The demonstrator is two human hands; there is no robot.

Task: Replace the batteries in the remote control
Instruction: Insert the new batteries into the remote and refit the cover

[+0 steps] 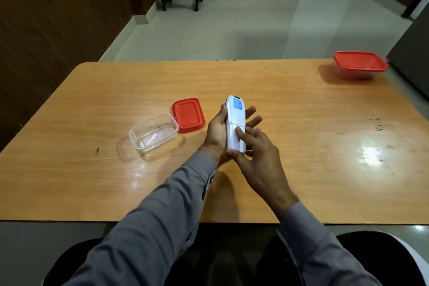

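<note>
- A person in grey sleeves holds a white, oblong plastic remote control (235, 123) back-side up above the middle of a glossy wooden worktop (301, 137).
- The left hand (217, 132) cradles the remote from beneath, thumb along its left edge and fingers reaching past its right side: a grip closed around the body.
- The right hand (257, 158) lies on the lower half, fingertips pressing the battery cover and thumb at the near end.
- A blue label sits near the remote's far end.
- Just left of the left-hand grip lies a flat red rectangular plastic lid (188, 114); touching it, farther left, an open clear plastic container (153, 132).
- Well right of both hands, at the worktop's far corner, stands a red-lidded clear plastic box (360, 64).
</note>
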